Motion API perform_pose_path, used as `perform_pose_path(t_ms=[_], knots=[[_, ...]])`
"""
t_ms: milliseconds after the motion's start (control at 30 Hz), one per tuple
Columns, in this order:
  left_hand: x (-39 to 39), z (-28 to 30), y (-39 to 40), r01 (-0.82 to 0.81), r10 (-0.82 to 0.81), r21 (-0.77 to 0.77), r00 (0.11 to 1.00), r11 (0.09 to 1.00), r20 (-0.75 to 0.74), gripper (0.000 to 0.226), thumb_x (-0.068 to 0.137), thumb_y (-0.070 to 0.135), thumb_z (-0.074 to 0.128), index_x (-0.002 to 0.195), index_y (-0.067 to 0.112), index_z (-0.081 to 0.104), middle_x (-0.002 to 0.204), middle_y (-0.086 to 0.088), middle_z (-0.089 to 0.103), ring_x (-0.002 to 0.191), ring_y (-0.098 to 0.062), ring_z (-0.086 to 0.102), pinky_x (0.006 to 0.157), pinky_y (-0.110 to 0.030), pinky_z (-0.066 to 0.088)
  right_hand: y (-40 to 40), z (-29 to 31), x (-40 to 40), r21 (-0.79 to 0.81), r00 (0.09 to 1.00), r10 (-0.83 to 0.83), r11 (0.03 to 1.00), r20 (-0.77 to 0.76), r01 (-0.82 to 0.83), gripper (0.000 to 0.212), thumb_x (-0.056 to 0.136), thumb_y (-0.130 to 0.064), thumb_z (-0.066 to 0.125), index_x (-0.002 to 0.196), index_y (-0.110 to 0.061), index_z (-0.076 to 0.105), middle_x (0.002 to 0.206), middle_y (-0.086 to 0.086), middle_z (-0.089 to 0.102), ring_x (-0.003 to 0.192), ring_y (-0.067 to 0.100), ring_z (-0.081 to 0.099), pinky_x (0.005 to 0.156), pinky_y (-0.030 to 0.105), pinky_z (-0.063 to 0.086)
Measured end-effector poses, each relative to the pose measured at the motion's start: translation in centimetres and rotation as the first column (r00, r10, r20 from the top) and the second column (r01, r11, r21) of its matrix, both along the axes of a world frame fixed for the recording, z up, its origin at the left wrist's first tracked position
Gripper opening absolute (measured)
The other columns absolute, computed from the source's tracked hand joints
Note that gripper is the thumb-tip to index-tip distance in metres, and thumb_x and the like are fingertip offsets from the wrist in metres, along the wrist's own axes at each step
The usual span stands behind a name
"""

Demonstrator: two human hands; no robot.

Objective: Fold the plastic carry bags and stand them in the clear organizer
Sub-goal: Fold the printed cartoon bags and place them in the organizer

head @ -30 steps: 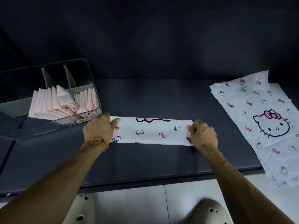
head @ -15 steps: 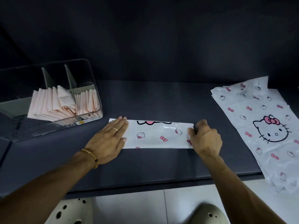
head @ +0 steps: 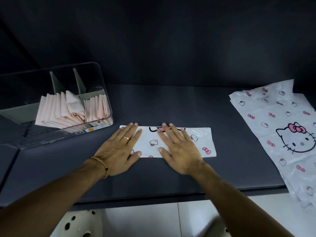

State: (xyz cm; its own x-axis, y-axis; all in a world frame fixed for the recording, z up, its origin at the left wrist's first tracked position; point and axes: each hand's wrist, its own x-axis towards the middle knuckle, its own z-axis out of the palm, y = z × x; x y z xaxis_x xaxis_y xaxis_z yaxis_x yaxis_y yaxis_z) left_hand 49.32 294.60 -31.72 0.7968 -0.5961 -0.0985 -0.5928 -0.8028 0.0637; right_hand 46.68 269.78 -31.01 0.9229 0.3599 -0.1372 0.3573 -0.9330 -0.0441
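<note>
The left hand (head: 119,147) and right hand (head: 179,147) are laid flat, fingers straight, on the folded bag strip (head: 201,142), which is pressed onto the dark table (head: 171,103). The clear organizer (head: 95,77) is set just left; unfolded bags (head: 282,130) are spread well right. A dark wall is seen behind.

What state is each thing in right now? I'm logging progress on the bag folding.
Left hand: open, flat on the strip's left end.
Right hand: open, flat on the strip's middle.
Bag strip: folded narrow, lying flat on the table.
Unfolded bags: spread flat, stacked at right.
Clear organizer: partly filled with upright folded pink bags.
</note>
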Motion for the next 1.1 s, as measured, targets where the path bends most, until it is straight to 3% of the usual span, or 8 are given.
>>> perform_pose_path(t_ms=[167,333,433,633,733,900,1000,1100], knots=[[0.2,0.0,0.1,0.028,-0.029,-0.019,0.999,0.999,-0.019,0.057,0.092,0.056,0.015,0.147,0.046,0.012,0.159,-0.01,-0.003,0.147,-0.024,-0.005,0.119,-0.04,0.006,-7.6,0.3,-1.4,-0.076,0.996,-0.087,0.993,-0.034,0.085,0.066,0.095,-0.055,0.002,0.152,-0.023,-0.004,0.16,-0.005,-0.005,0.148,0.014,-0.005,0.12,0.038,0.0],[0.7,0.3,0.9,0.093,-0.094,-0.021,0.994,0.995,-0.055,0.068,0.083,0.068,0.024,0.145,0.051,0.006,0.158,-0.004,-0.017,0.145,-0.018,-0.016,0.119,-0.036,0.002,-10.4,0.2,-1.6,-0.108,0.975,-0.217,0.971,-0.046,0.211,0.073,0.091,-0.056,-0.007,0.152,-0.018,-0.007,0.158,-0.007,-0.013,0.144,0.006,-0.016,0.119,0.035,-0.003],[1.2,1.0,1.6,0.126,-0.131,-0.055,0.988,0.99,-0.086,0.053,0.089,0.055,0.03,0.141,0.046,0.024,0.159,-0.007,-0.009,0.145,-0.015,-0.016,0.117,-0.029,-0.001,-10.1,0.6,-1.6,-0.13,0.965,-0.257,0.96,-0.052,0.248,0.073,0.091,-0.054,-0.009,0.153,-0.015,-0.003,0.161,-0.002,-0.007,0.147,0.011,-0.009,0.118,0.037,-0.003],[0.8,1.7,0.1,0.106,-0.106,-0.015,0.993,0.994,-0.041,0.033,0.099,0.041,0.024,0.129,0.04,0.037,0.156,-0.019,0.018,0.146,-0.03,0.009,0.116,-0.037,0.02,-3.2,3.4,-2.7,0.103,0.937,-0.174,0.983,0.304,0.149,0.048,0.09,-0.034,0.044,0.124,-0.005,0.059,0.131,0.016,0.055,0.12,0.034,0.051,0.098,0.045,0.043],[-0.1,2.5,-1.6,0.052,-0.052,0.013,0.999,0.999,-0.01,0.035,0.1,0.041,0.021,0.129,0.037,0.04,0.148,-0.021,0.035,0.141,-0.036,0.023,0.112,-0.04,0.031,2.3,3.3,-3.3,0.101,0.96,0.01,0.994,0.28,-0.04,0.045,0.079,-0.033,0.063,0.119,-0.012,0.062,0.113,0.005,0.062,0.098,0.026,0.057,0.079,0.038,0.048],[-1.6,4.2,-3.7,-0.047,0.05,0.06,0.997,0.997,-0.058,0.039,0.095,0.053,0.028,0.129,0.041,0.042,0.134,-0.008,0.051,0.124,-0.031,0.045,0.093,-0.038,0.043,4.0,3.8,-2.9,0.072,0.97,-0.069,0.996,0.235,0.054,0.02,0.067,-0.012,0.079,0.085,-0.016,0.072,0.076,-0.001,0.067,0.067,0.021,0.064,0.059,0.029,0.048],[-1.3,5.0,-3.3,-0.099,0.07,-0.099,0.963,0.99,-0.261,0.047,0.082,0.061,0.048,0.127,0.045,0.049,0.126,0.01,0.055,0.126,-0.017,0.043,0.093,-0.029,0.038,2.3,3.8,-3.1,0.218,0.968,-0.225,0.956,0.107,0.198,0.01,0.09,-0.016,0.059,0.09,-0.017,0.069,0.079,0.0,0.068,0.072,0.025,0.063,0.061,0.031,0.044],[-1.2,5.8,-2.2,-0.333,0.058,-0.368,0.805,0.868,-0.591,0.054,0.076,0.048,0.07,0.128,0.045,0.053,0.132,0.018,0.047,0.128,0.002,0.034,0.103,-0.018,0.026,0.3,3.7,-3.7,0.551,0.92,-0.359,0.742,-0.154,0.382,0.016,0.095,-0.021,0.058,0.083,-0.016,0.068,0.062,-0.006,0.058,0.058,0.016,0.052,0.056,0.03,0.04]])
